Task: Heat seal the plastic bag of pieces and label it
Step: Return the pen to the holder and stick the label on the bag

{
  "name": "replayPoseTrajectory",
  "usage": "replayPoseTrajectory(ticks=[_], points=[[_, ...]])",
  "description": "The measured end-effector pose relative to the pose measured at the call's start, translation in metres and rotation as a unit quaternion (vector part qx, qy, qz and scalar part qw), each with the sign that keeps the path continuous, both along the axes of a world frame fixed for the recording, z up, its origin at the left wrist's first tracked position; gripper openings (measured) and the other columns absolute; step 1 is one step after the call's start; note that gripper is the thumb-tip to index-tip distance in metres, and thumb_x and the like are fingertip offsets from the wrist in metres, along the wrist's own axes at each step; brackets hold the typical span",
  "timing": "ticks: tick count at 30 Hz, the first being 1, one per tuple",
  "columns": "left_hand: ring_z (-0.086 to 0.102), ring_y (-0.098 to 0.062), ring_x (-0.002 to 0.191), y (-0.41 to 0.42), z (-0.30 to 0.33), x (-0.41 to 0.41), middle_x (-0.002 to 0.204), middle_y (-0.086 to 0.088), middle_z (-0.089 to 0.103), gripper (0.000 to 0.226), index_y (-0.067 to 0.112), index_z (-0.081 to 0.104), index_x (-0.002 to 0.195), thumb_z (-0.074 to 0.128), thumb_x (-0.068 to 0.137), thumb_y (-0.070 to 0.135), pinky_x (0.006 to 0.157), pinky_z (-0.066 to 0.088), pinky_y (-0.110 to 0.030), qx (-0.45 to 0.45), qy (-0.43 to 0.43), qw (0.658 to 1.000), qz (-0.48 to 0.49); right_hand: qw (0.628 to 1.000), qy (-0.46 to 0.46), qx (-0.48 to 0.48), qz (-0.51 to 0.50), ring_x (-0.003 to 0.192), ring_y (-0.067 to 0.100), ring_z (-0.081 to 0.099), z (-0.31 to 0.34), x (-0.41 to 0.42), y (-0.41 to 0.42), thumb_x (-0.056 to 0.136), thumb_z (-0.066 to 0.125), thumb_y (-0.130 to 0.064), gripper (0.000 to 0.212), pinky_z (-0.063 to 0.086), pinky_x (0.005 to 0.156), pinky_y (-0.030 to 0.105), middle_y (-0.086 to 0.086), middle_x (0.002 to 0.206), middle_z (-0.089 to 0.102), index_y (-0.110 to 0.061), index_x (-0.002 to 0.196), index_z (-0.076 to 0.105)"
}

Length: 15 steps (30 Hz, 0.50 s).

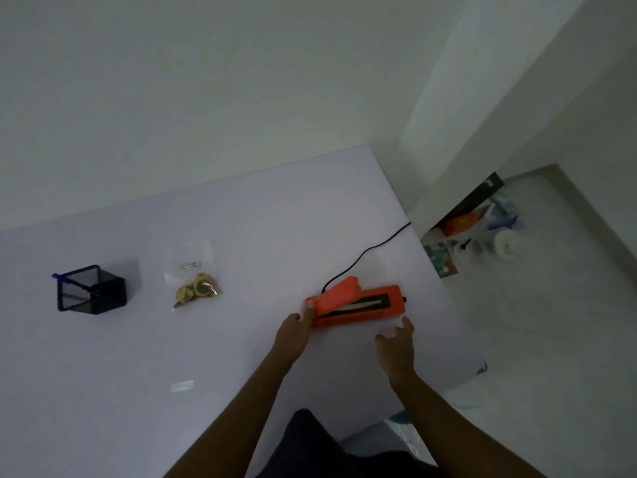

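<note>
On the white table (241, 236) ahead of me, the biggest working piece is the orange heat sealer (358, 303), lying near the right edge with its lid arm raised at an angle and the dark sealing strip showing beneath. Its black cord (365, 251) trails away over the far edge. I judge it a rigid plastic body, light enough to slide if pushed, so it wants steadying at one end while the arm is pressed. My left hand (296, 331) touches its left end, thumb up against the hinge corner; I cannot tell whether the fingers wrap the underside. My right hand (396, 343) hovers just in front of the right end, fingers spread and loosely bent, holding nothing.

Well apart to the left stands a black mesh pen holder (91, 288) with a blue pen (69, 279) leaning in it.

Between holder and sealer lies the plastic bag (194, 270), flat on the table, with gold-coloured pieces (198, 291) bunched at its near end. I judge the film thin, limp and slippery, the weight all at the bottom; best pinched at the empty top edge, by both corners, to feed it flat onto the strip. A small label (189, 265) sits on it, its print too blurred to read. No brand is legible on the sealer.
</note>
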<state>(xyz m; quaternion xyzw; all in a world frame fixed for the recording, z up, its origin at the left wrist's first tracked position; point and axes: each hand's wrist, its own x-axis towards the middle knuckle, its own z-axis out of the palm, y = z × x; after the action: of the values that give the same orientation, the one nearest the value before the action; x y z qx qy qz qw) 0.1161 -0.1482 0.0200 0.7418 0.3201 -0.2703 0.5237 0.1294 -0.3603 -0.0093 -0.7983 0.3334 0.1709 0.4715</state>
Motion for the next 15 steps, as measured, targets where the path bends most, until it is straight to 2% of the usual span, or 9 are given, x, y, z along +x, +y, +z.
replayPoseTrajectory(ticks=[2,4,6,9,13,15], points=[[0.058,-0.022,0.095,-0.007,-0.002,0.001,0.107,-0.009,0.063,0.072,0.013,0.058,0.102,0.028,0.086,0.076,0.088,0.046,-0.038,-0.027,0.000,0.999,0.029,1.000,-0.015,-0.002,0.022,0.131,0.036,0.050,-0.005,0.010,-0.010,0.087,0.058,0.007,0.073,0.043,0.108,0.047,0.017,0.142,0.050,-0.014,0.152,0.030],[0.056,-0.020,0.092,-0.016,-0.007,0.005,0.103,-0.005,0.060,0.058,0.017,0.055,0.098,0.032,0.091,0.070,0.083,0.044,-0.034,-0.032,0.001,0.998,0.056,0.998,-0.035,-0.003,0.050,0.125,0.035,0.055,-0.014,0.023,-0.017,0.082,0.055,0.010,0.073,0.046,0.106,0.054,0.014,0.134,0.056,-0.017,0.148,0.037],[0.056,-0.019,0.096,-0.023,-0.007,0.009,0.107,-0.004,0.059,0.060,0.017,0.058,0.109,0.032,0.092,0.068,0.084,0.041,-0.033,-0.028,0.000,0.997,0.074,0.996,-0.045,-0.003,0.074,0.123,0.035,0.055,-0.022,0.036,-0.020,0.080,0.054,0.011,0.076,0.047,0.104,0.058,0.014,0.133,0.057,-0.018,0.148,0.039],[0.054,-0.022,0.108,-0.025,-0.007,0.025,0.124,-0.008,0.059,0.078,0.010,0.055,0.131,0.028,0.090,0.072,0.091,0.040,-0.034,-0.021,-0.001,0.994,0.109,0.994,-0.038,0.000,0.102,0.126,0.035,0.053,-0.027,0.058,-0.017,0.081,0.055,0.011,0.080,0.045,0.106,0.057,0.016,0.137,0.053,-0.017,0.152,0.032],[0.049,-0.025,0.124,-0.014,0.001,0.061,0.140,-0.010,0.053,0.080,0.015,0.049,0.140,0.021,0.091,0.072,0.099,0.037,-0.034,-0.021,-0.012,0.989,0.147,0.989,-0.040,0.016,0.143,0.129,0.037,0.050,-0.027,0.103,-0.001,0.082,0.056,0.011,0.082,0.045,0.108,0.054,0.018,0.142,0.050,-0.016,0.155,0.028],[0.047,-0.026,0.128,-0.006,0.004,0.083,0.143,-0.011,0.050,0.080,0.013,0.047,0.141,0.019,0.092,0.071,0.098,0.035,-0.032,-0.019,-0.011,0.988,0.152,0.986,-0.039,0.018,0.158,0.129,0.037,0.051,-0.027,0.129,0.010,0.082,0.057,0.010,0.083,0.046,0.106,0.054,0.016,0.144,0.049,-0.017,0.155,0.027]])
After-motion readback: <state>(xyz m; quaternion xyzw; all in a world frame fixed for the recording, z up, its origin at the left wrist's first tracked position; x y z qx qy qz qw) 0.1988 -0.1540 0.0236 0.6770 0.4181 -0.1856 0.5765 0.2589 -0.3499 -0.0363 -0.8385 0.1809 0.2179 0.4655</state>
